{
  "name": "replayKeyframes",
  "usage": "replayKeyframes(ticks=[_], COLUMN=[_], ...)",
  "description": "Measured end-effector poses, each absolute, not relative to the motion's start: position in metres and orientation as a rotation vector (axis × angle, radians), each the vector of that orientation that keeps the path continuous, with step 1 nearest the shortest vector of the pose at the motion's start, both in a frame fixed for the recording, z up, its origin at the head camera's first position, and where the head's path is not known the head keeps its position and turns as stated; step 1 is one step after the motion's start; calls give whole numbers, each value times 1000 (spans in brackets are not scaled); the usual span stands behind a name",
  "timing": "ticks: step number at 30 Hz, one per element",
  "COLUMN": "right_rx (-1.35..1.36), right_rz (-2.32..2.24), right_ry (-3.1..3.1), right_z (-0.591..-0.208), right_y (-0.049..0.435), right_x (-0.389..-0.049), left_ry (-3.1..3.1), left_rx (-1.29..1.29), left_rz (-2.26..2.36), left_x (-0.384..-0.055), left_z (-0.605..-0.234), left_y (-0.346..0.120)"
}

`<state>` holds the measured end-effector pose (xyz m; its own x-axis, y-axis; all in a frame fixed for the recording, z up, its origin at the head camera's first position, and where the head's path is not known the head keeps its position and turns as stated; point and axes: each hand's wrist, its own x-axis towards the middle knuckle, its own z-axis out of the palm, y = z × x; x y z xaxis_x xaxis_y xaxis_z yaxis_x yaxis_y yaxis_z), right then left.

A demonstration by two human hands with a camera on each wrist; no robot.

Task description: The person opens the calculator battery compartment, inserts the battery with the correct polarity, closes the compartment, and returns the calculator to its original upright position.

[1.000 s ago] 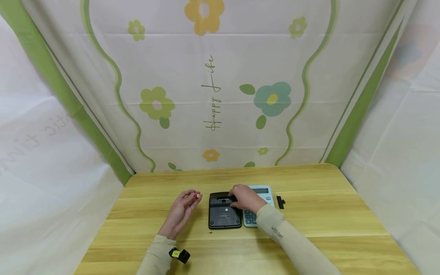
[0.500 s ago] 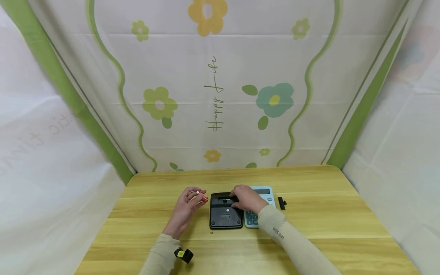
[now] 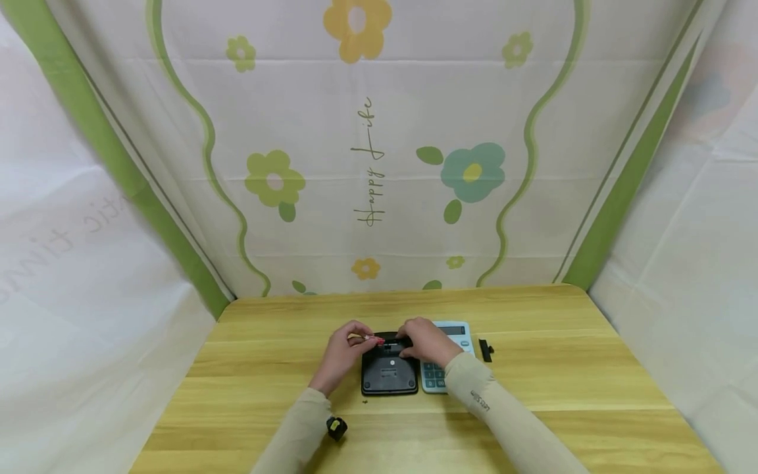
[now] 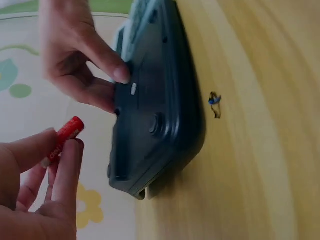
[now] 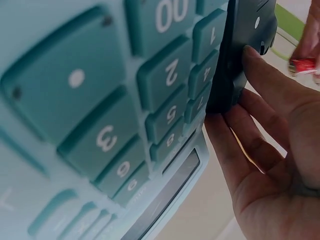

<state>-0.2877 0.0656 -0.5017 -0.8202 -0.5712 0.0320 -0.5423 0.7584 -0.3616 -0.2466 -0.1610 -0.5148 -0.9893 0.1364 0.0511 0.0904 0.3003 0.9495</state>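
A red cylindrical battery (image 3: pixel 379 340) (image 4: pixel 67 134) is pinched between the thumb and fingers of my left hand (image 3: pixel 342 354) (image 4: pixel 40 185). In the head view it is over the upper part of a black calculator (image 3: pixel 387 382) (image 4: pixel 145 110), which lies face down with its battery recess showing. My right hand (image 3: pixel 428 341) (image 5: pixel 275 130) grips the upper right edge of that calculator, thumb on its back and fingers round the edge. Just right of it lies a light blue calculator (image 3: pixel 453 330) (image 5: pixel 105 75) with teal keys, partly hidden by my right hand.
A small black plastic piece (image 3: pixel 486 351), perhaps a battery cover, lies right of the blue calculator. A tiny dark bit (image 3: pixel 364 401) (image 4: pixel 214 102) is on the wooden table (image 3: pixel 237 395) in front of the black calculator. A flowered cloth (image 3: pixel 403 118) hangs behind.
My left hand has moved right with the battery, from beside the black calculator to over its upper left part. The battery has turned in my fingers. My right hand keeps its grip.
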Motion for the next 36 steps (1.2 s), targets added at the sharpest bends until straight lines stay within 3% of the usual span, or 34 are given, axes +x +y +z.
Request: replayKeyframes(ticks=[15,36], right_rx=[-925,-887], right_rz=[-607,-706], right_ry=[2840,2825], right_z=[-500,-502], right_y=[66,68], right_x=[-291,-294], left_ry=[3024,3197], left_rx=[391,700], left_rz=[1269,832], left_x=[-265,-261], left_z=[-523,-525], left_y=[-145,-141])
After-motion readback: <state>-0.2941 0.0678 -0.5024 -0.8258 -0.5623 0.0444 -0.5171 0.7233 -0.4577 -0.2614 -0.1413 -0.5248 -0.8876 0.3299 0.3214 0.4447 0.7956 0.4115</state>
